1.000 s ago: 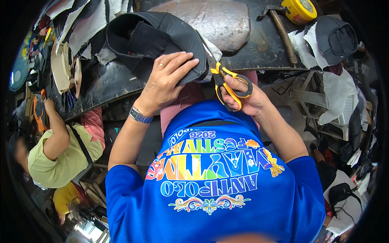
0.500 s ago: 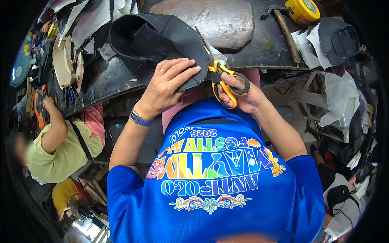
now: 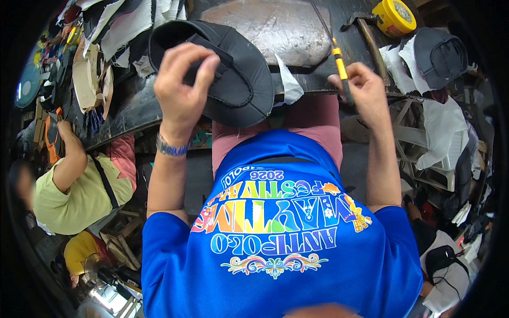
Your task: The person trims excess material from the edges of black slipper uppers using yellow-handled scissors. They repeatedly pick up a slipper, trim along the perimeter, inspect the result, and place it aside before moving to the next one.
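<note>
Lengthwise, scissors (image 3: pixel 339 58) point away-left, right grip (image 3: pixel 367 91) pinching them; left grip (image 3: pixel 179 90): cannot tell.

I see the left hand (image 3: pixel 179 87) curled over a black hat-like piece (image 3: pixel 253 87) at eleven o'clock. The right hand (image 3: pixel 368 94), toward two, grips yellow-handled scissors (image 3: pixel 339 62) near a hammer (image 3: pixel 374 52).

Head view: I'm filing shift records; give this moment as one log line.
left hand: over black piece, contact unclear | right hand: holding yellow-handled scissors | hammer: on table
</note>
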Motion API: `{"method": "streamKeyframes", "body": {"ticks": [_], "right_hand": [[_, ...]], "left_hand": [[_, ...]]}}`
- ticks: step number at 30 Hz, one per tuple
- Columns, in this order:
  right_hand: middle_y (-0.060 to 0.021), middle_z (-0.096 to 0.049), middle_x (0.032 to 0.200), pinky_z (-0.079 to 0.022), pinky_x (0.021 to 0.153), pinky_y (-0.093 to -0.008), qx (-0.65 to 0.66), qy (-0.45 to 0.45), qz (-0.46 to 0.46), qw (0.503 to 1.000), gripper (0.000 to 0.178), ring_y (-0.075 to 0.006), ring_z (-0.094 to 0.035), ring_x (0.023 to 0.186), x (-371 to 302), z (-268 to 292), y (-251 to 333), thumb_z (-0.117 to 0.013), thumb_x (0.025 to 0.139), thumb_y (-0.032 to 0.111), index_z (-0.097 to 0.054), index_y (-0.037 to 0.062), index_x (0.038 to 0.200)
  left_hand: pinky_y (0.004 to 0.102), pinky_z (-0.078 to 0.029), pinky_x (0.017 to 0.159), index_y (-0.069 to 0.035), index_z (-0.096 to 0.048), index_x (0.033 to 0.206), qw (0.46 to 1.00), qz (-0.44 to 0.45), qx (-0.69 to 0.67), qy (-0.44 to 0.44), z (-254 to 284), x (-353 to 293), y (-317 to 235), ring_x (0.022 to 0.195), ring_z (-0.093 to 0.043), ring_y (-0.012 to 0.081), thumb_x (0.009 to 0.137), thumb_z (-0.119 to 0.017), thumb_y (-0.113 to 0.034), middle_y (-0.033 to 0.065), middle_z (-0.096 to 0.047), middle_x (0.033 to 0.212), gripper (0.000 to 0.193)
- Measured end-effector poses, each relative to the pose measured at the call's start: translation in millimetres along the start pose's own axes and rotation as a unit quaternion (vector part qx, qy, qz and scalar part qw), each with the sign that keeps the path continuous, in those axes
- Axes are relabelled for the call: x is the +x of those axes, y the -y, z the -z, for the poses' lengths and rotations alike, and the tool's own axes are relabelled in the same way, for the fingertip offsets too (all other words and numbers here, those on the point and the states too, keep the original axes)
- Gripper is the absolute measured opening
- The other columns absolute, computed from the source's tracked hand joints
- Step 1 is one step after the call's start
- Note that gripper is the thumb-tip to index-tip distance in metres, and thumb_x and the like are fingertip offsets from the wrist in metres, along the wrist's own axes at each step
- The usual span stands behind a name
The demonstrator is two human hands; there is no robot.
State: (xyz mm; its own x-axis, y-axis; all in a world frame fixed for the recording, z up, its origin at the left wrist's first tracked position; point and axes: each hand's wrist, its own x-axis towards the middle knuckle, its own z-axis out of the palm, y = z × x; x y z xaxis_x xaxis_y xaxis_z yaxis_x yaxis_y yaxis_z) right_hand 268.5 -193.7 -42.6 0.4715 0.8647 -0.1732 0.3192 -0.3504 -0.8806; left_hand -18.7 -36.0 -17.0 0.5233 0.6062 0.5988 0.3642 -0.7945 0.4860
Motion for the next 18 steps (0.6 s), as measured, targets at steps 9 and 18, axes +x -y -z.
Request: {"method": "streamKeyframes", "body": {"ticks": [9, 18], "right_hand": [[-0.0236, -0.066, 0.099, -0.048, 0.081, -0.048, -0.402, -0.088, 0.051, 0.91, 0.038, -0.0405, -0.063, 0.093, 22.7, 34.1, -2.5, -0.07, 0.083, 0.031, -0.062, -0.0014, 0.102], [-0.0217, -0.064, 0.1, -0.048, 0.078, -0.0455, -0.356, -0.19, 0.158, 0.901, 0.03, -0.0389, -0.062, 0.09, 29.6, 26.1, -30.1, -0.072, 0.083, 0.019, -0.06, -0.0005, 0.103]], "left_hand": [[0.0276, -0.051, 0.078, 0.0, -0.062, 0.106, 0.981, 0.18, -0.06, 0.04, -12.6, 24.9, 16.5, 0.079, -0.065, 0.0168, 0.079, -0.08, -0.024, 0.0085, -0.069, 0.087, 0.041], [0.021, -0.047, 0.089, 0.001, -0.058, 0.125, 0.831, 0.215, -0.508, -0.067, 24.1, -13.2, 30.8, 0.09, -0.058, 0.0076, 0.082, -0.071, 0.001, 0.0005, -0.059, 0.099, 0.044]]}}
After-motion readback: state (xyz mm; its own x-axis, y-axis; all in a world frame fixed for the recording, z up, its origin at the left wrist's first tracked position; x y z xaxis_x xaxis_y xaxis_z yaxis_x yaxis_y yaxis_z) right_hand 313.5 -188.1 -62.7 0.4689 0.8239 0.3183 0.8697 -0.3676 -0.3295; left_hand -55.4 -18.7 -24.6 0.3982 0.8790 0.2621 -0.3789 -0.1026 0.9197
